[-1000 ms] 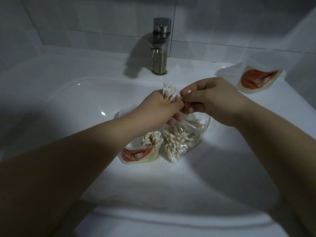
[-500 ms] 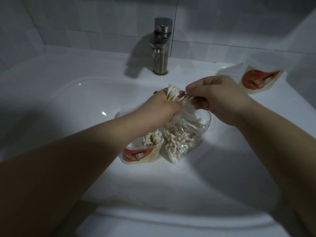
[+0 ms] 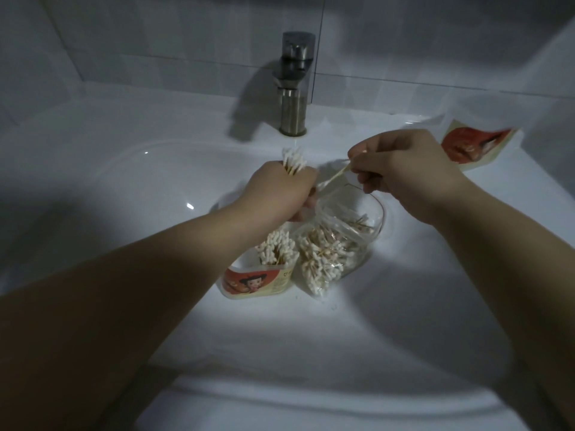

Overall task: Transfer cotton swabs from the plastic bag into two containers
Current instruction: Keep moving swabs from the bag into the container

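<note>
**Q:** What do we see here, from the largest thing down?

**A:** A white sink (image 3: 124,213) carries everything, with a faucet (image 3: 294,85) behind it. Over the basin our left hand (image 3: 280,191) is fisted round a bundle of cotton swabs (image 3: 294,161), tips standing above the knuckles. Our right hand (image 3: 404,163) pinches one or two stray swabs (image 3: 334,178) by one end, its other fingers curled. Below lies the plastic bag (image 3: 326,253), still well filled, against the clear round container (image 3: 376,213); we cannot tell whether its mouth lies inside. Just to the left of the bag is the labelled container (image 3: 258,281), which holds an upright cluster. A labelled lid (image 3: 479,144) rests on the ledge at the right.

**Q:** What has just changed?

**A:** Half a second ago both hands met at the bundle. Now the right hand has drawn away, pulling the strays out. We judge that the bundle is being tidied before it goes into a container, and much of the transfer remains.
</note>
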`<state>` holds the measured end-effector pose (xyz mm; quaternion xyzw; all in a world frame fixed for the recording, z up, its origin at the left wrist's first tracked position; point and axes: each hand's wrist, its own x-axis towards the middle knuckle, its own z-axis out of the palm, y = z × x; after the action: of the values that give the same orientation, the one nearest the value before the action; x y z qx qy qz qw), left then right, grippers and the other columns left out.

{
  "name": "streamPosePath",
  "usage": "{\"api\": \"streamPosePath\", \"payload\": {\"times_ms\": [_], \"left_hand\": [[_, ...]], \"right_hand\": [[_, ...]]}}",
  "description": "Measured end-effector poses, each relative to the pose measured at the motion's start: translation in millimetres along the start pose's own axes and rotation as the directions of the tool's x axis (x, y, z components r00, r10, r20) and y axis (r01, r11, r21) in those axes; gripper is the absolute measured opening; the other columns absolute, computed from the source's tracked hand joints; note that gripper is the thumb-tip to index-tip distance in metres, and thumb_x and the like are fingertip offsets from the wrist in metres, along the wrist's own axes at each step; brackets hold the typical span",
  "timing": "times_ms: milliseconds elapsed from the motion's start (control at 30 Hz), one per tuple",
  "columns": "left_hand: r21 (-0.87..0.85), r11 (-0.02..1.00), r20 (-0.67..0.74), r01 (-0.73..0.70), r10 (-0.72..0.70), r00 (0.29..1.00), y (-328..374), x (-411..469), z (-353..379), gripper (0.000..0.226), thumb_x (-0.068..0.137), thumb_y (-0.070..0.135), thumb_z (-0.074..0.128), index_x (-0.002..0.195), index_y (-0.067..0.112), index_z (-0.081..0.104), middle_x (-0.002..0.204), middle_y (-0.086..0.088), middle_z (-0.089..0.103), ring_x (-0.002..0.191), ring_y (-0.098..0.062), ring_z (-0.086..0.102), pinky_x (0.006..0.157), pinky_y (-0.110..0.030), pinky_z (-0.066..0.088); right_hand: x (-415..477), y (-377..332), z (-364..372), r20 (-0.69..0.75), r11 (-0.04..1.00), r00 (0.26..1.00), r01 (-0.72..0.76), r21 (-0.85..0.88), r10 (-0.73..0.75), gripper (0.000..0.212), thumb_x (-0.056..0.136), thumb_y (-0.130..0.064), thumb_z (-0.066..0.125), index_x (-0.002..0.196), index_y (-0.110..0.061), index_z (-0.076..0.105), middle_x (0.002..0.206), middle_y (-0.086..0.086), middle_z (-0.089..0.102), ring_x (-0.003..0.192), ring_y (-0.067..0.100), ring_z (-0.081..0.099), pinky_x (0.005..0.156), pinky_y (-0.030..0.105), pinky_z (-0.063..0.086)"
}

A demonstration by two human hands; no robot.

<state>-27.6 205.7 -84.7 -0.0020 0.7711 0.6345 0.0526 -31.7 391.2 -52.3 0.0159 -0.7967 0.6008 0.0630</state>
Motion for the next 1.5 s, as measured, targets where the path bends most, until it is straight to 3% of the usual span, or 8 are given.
{"api": "streamPosePath", "payload": {"times_ms": [200, 333, 567, 867, 1033, 1167, 1267, 1500], "left_hand": [[-0.095, 0.993, 0.199, -0.073, 0.091, 0.976, 3.2, -7.2, 1.6, 0.025, 0.097, 0.010, 0.066, 0.073, 0.016, 0.068, 0.083, -0.007, 0.078, 0.073, -0.016, 0.076, 0.061, -0.027, 0.060], [-0.025, 0.995, 0.236, -0.097, 0.100, 0.967, 0.4, -6.2, 4.1, 0.030, 0.094, 0.004, 0.057, 0.070, 0.021, 0.054, 0.059, 0.002, 0.053, 0.046, -0.009, 0.046, 0.048, -0.026, 0.037], [0.062, 0.992, 0.027, -0.112, 0.111, 0.994, 1.0, 1.4, 0.7, 0.019, 0.094, 0.031, 0.063, 0.078, 0.022, 0.058, 0.049, 0.010, 0.047, 0.047, -0.016, 0.047, 0.054, -0.030, 0.039], [-0.338, 0.941, 0.163, 0.005, 0.053, 0.985, 9.2, -10.8, 4.7, 0.031, 0.109, 0.025, 0.046, 0.116, 0.001, 0.066, 0.101, -0.020, 0.077, 0.085, -0.030, 0.078, 0.066, -0.035, 0.062], [-0.279, 0.960, 0.234, 0.009, 0.058, 0.971, 9.7, -13.6, 7.6, 0.025, 0.110, 0.023, 0.046, 0.100, 0.009, 0.064, 0.069, -0.005, 0.062, 0.057, -0.014, 0.059, 0.050, -0.023, 0.051], [-0.240, 0.971, 0.249, 0.021, 0.040, 0.968, 8.0, -9.4, 7.3, 0.018, 0.109, 0.020, 0.048, 0.097, 0.015, 0.060, 0.061, 0.004, 0.038, 0.052, -0.010, 0.035, 0.044, -0.020, 0.032], [-0.173, 0.984, 0.281, 0.040, 0.010, 0.960, 5.5, -10.1, 5.7, 0.018, 0.107, 0.024, 0.053, 0.099, 0.012, 0.063, 0.056, 0.006, 0.043, 0.048, -0.009, 0.041, 0.042, -0.020, 0.037], [-0.141, 0.989, 0.348, 0.032, 0.019, 0.937, 2.2, -11.0, 4.6, 0.022, 0.107, 0.025, 0.052, 0.095, 0.012, 0.065, 0.058, 0.004, 0.058, 0.055, -0.011, 0.061, 0.052, -0.024, 0.053]], "right_hand": [[-10.1, -0.6, 10.5, 0.191, 0.984, 0.980, 0.091, -0.152, -0.061, 0.009, 0.087, 0.000, 0.070, 0.083, -0.004, 0.077, 0.067, 0.010, 0.071, 0.058, 0.014, 0.062, 0.058, 0.024, 0.054], [-10.1, 0.1, 8.7, 0.251, 0.986, 0.968, 0.072, -0.153, -0.031, 0.011, 0.088, -0.001, 0.070, 0.091, -0.006, 0.079, 0.077, 0.015, 0.074, 0.060, 0.013, 0.061, 0.059, 0.025, 0.054], [-7.7, 1.6, 5.5, 0.201, 0.999, 0.979, -0.025, -0.040, 0.032, 0.018, 0.098, -0.016, 0.065, 0.090, -0.007, 0.079, 0.083, 0.011, 0.074, 0.065, 0.017, 0.060, 0.059, 0.026, 0.052], [-11.3, -4.4, 6.8, 0.159, 0.991, 0.986, 0.061, -0.115, -0.042, 0.032, 0.095, -0.035, 0.069, 0.070, -0.017, 0.079, 0.056, -0.007, 0.059, 0.052, 0.011, 0.049, 0.050, 0.022, 0.046], [-12.7, -3.8, 10.4, 0.161, 0.984, 0.986, 0.061, -0.165, -0.035, 0.038, 0.096, -0.038, 0.068, 0.064, -0.018, 0.075, 0.054, -0.004, 0.052, 0.052, 0.015, 0.047, 0.052, 0.026, 0.045], [-12.7, -2.8, 11.6, 0.101, 0.971, 0.987, 0.142, -0.194, -0.124, 0.013, 0.095, -0.028, 0.070, 0.098, -0.019, 0.078, 0.066, -0.010, 0.067, 0.054, 0.004, 0.056, 0.050, 0.021, 0.050], [-11.7, -2.1, 11.9, 0.079, 0.952, 0.976, 0.214, -0.221, -0.201, 0.030, 0.093, -0.021, 0.072, 0.123, -0.023, 0.072, 0.084, -0.017, 0.077, 0.071, -0.004, 0.069, 0.061, 0.019, 0.056], [-14.0, -3.0, 12.0, 0.190, 0.884, 0.949, 0.304, -0.355, -0.251, 0.027, 0.098, -0.017, 0.063, 0.121, -0.027, 0.073, 0.095, -0.007, 0.078, 0.081, 0.011, 0.073, 0.080, 0.031, 0.060]]}}
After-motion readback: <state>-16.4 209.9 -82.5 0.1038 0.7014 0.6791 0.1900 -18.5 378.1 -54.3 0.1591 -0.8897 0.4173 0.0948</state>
